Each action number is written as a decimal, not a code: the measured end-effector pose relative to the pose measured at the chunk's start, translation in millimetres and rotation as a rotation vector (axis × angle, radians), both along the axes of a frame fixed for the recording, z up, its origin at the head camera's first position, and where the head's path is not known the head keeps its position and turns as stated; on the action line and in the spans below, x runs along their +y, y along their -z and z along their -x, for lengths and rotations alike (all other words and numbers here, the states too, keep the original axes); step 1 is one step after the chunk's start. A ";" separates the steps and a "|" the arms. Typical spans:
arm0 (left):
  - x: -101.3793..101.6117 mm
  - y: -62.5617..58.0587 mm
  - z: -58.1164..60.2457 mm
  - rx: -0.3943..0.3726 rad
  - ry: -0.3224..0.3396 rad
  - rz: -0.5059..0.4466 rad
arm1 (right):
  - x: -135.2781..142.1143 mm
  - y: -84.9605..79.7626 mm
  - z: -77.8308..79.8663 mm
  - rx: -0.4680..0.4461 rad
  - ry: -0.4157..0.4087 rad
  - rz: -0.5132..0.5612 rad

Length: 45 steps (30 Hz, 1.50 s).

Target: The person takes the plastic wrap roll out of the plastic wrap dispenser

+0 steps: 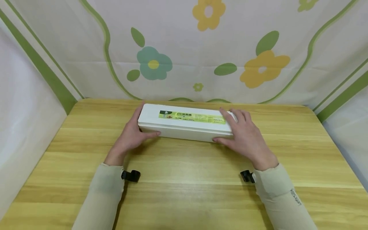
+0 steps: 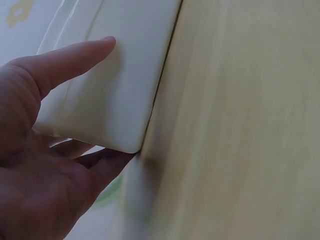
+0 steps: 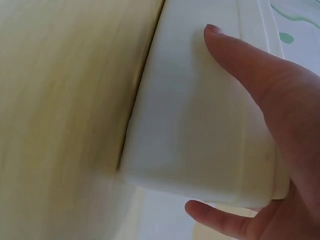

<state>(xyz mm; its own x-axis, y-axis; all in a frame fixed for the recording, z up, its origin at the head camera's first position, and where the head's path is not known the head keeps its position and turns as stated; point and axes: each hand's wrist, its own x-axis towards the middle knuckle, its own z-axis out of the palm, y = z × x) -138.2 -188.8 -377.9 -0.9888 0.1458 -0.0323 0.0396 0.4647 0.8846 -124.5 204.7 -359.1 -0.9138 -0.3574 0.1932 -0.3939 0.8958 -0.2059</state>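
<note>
A long white cling film box (image 1: 187, 131) lies across the far part of the table, tipped slightly down to the right in the head view. Its lid carries a green and yellow label (image 1: 192, 117) with Chinese print. My left hand (image 1: 130, 134) grips the left end, thumb along the near side. At the other end, my right hand (image 1: 247, 135) holds the box with its thumb on the near side and its fingers over the top and end. Both wrist views show the box's smooth side (image 2: 130, 90) close to the table; the far side is hidden.
The wooden table (image 1: 184, 191) extends toward me and to both sides. Behind it hangs a white curtain (image 1: 184, 48) with flowers and green lines, close to the far edge. Small black mounts (image 1: 131, 175) stick out from both sleeves.
</note>
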 end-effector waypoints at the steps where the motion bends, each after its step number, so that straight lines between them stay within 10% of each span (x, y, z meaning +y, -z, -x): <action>1: -0.9 1.5 0.5 -0.012 0.003 -0.020 | 0.0 0.7 -0.1 0.005 -0.001 0.001; 14: -21.0 20.2 14.3 -0.153 0.056 -0.330 | -1.7 3.0 1.7 0.019 0.019 0.041; 45: -21.3 23.8 19.2 -0.156 0.090 -0.319 | 6.3 3.5 7.4 0.225 -0.034 0.026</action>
<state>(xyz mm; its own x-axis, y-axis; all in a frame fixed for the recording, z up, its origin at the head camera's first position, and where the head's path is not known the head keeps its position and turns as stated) -157.3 -210.2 -401.7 -0.9584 0.2588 -0.1206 -0.0791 0.1651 0.9831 -131.9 211.1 -362.5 -0.8344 -0.3792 0.4000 -0.4619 0.8770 -0.1321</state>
